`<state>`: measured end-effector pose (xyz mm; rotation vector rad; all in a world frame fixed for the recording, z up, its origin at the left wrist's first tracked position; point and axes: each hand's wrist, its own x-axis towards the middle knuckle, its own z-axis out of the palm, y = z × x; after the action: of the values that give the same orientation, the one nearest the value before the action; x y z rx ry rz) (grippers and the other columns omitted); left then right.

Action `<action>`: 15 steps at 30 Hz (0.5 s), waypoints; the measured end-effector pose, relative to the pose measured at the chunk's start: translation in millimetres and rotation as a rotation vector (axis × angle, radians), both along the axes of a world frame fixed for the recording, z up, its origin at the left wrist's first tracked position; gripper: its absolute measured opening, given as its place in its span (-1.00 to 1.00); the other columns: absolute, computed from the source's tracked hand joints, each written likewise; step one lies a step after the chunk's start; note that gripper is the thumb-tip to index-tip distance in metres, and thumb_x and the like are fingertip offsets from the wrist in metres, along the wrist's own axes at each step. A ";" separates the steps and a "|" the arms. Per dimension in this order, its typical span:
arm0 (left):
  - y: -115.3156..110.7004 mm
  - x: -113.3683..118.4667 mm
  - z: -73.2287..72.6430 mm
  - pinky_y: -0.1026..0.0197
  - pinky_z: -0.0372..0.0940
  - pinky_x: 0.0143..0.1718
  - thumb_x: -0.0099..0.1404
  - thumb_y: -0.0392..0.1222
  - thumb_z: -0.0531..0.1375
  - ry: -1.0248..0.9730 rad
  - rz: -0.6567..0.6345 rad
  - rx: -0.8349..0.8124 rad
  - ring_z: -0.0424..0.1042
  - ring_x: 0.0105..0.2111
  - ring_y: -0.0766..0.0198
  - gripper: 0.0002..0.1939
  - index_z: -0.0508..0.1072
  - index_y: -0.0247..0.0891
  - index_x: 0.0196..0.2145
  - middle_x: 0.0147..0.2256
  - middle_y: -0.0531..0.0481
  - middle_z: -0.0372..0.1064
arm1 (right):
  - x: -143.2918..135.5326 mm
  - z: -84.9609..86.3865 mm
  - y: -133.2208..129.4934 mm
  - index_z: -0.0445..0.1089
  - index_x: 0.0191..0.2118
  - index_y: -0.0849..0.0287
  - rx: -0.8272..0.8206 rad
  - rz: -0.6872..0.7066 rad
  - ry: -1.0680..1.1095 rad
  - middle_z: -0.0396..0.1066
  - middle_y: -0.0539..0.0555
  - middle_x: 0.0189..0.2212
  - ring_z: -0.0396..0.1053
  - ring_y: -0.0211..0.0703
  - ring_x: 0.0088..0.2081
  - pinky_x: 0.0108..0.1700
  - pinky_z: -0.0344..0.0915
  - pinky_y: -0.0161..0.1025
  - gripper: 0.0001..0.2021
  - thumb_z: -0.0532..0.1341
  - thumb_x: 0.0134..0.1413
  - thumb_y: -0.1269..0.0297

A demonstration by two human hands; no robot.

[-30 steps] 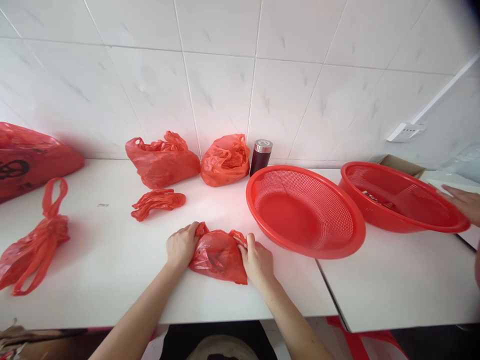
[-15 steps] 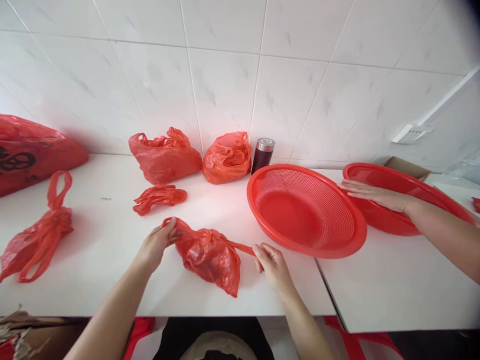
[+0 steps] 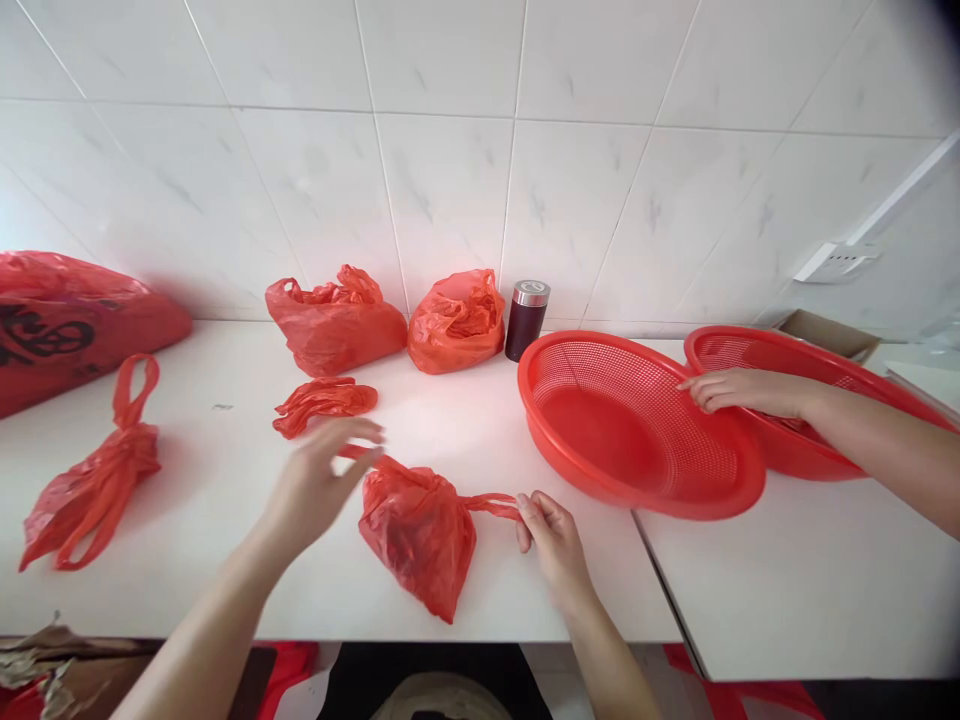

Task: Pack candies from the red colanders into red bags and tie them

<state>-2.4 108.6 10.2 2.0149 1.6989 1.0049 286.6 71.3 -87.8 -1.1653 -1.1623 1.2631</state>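
A tied red plastic bag lies on the white table in front of me, something dark showing through its side. My right hand pinches the bag's right handle and draws it out sideways. At the bag's upper left, my left hand has its fingers apart and holds nothing. The left handle passes just behind those fingers. Beyond my left hand lies a crumpled red plastic bag. Another knotted red bag with looped handles rests at the left.
Two red bags and a dark tumbler stand by the tiled wall. A red colander overlaps a second one on the right, where another person's hand grips the rim. A torn cardboard box sits below the table's left edge.
My left hand has let go of the left handle and opened. The bag has turned slightly, while my right hand keeps its handle. The other person's fingers have curled over the colander's rim.
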 end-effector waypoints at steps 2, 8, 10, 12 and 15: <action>10.3 29.6 4.8 0.06 0.25 0.03 0.23 -0.21 0.12 0.258 -0.371 -0.167 0.37 0.01 0.02 -0.81 0.52 -0.13 -0.24 -0.04 -0.08 0.46 | 0.1 -0.4 -1.8 0.05 -0.57 0.10 0.010 -0.050 0.021 0.14 -0.08 -0.66 0.10 -0.24 -0.52 -0.35 0.09 -0.25 -0.55 0.12 0.24 -0.02; 35.3 62.6 0.3 0.02 0.22 -0.14 0.04 -0.35 0.13 0.504 -0.593 -0.445 0.42 -0.21 0.01 -0.74 0.53 -0.13 -0.32 -0.25 -0.02 0.52 | 5.5 -5.2 -4.7 0.17 -0.47 0.11 -0.037 -0.156 0.210 0.19 -0.07 -0.59 0.15 -0.25 -0.47 -0.34 0.14 -0.27 -0.64 0.18 0.18 -0.02; 33.6 47.8 6.6 0.12 0.22 -0.28 0.08 -0.32 0.11 0.467 -0.539 -0.473 0.41 -0.30 0.09 -0.81 0.47 -0.15 -0.36 -0.31 0.00 0.49 | 7.8 -7.0 -5.2 0.24 -0.34 0.10 -0.060 -0.185 0.269 0.23 -0.08 -0.55 0.18 -0.25 -0.45 -0.33 0.15 -0.28 -0.70 0.21 0.16 -0.03; 25.8 22.6 17.7 0.21 0.17 -0.42 0.13 -0.26 0.09 0.426 -0.455 -0.502 0.37 -0.39 0.17 -0.88 0.41 -0.17 -0.36 -0.37 0.03 0.44 | 9.6 -9.5 -5.7 0.26 -0.24 0.08 -0.080 -0.207 0.306 0.25 -0.08 -0.53 0.21 -0.24 -0.43 -0.31 0.16 -0.28 -0.71 0.23 0.13 -0.03; 7.7 -25.1 32.2 0.26 0.15 -0.48 0.18 -0.16 0.14 0.207 -0.327 -0.560 0.33 -0.45 0.26 -0.92 0.34 -0.19 -0.36 -0.42 0.08 0.38 | 10.4 -14.3 -5.2 0.27 -0.22 0.07 -0.110 -0.185 0.276 0.26 -0.08 -0.52 0.21 -0.24 -0.41 -0.30 0.17 -0.27 -0.69 0.26 0.10 -0.04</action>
<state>-27.6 116.2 42.5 1.9563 1.4582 0.1844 297.0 66.1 -102.1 -1.1098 -0.7732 1.3090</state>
